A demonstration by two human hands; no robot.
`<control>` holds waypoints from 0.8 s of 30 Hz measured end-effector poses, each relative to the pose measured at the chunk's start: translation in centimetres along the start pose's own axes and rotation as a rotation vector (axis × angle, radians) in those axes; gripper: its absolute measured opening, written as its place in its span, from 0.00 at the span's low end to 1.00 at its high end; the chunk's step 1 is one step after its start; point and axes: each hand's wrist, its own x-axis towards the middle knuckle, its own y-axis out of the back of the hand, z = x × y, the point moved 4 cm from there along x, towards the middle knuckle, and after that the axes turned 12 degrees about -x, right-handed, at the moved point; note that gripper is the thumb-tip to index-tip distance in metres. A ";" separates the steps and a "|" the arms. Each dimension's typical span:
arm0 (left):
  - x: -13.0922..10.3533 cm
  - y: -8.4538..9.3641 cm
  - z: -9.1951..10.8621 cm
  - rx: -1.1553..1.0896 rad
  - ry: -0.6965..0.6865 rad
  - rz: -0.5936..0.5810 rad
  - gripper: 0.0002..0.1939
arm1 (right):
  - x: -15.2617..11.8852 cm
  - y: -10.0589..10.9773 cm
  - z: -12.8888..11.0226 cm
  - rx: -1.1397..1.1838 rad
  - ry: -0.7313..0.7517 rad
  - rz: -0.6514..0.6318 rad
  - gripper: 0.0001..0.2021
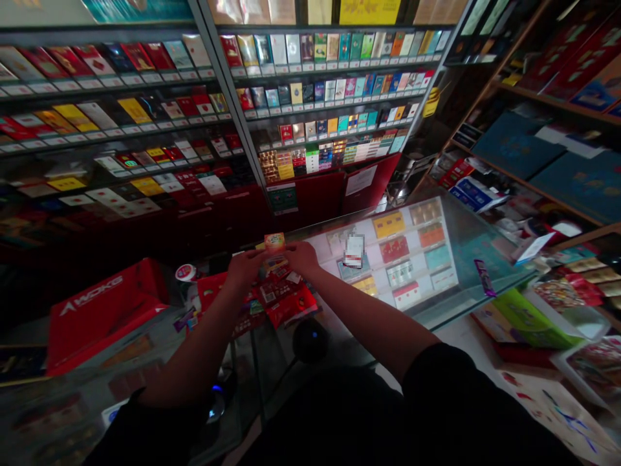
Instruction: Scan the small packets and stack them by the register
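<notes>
Both my hands meet over a pile of red packets (286, 299) on the glass counter (466, 272). My left hand (246, 266) comes in from the left, its fingers bent around the near edge of a small orange and yellow packet (274, 242). From the right, my right hand (301, 257) reaches the same packet with its fingers curled toward it. The packet's top sticks out beyond my fingers. Blur and dim light hide the exact finger contacts. Beneath my hands, the red packets overlap one another.
A red box (109, 310) lies on the left, near a round white-lidded tub (185, 272). A round black device (310, 340) sits close to my body. On the right are a purple packet (484, 278) and a green box (538, 317). Shelves of small boxes stand beyond the counter.
</notes>
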 end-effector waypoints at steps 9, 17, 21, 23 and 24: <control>1.3 0.8 -1.3 -0.058 0.033 0.042 0.23 | 1.2 -1.8 -1.1 -0.213 0.051 0.006 0.17; 0.8 0.9 -1.4 0.053 0.050 0.024 0.21 | 0.5 -2.1 -0.5 -0.199 0.076 -0.001 0.19; 0.1 0.9 -0.6 0.073 0.004 0.045 0.21 | -0.7 -1.2 -0.4 -0.159 0.105 0.006 0.18; -0.5 0.7 -0.2 0.070 -0.014 0.047 0.23 | -1.7 -0.7 -0.2 -0.128 0.111 0.017 0.18; -0.8 0.6 0.1 0.071 -0.025 0.051 0.24 | -2.2 -0.4 0.0 -0.115 0.111 0.022 0.17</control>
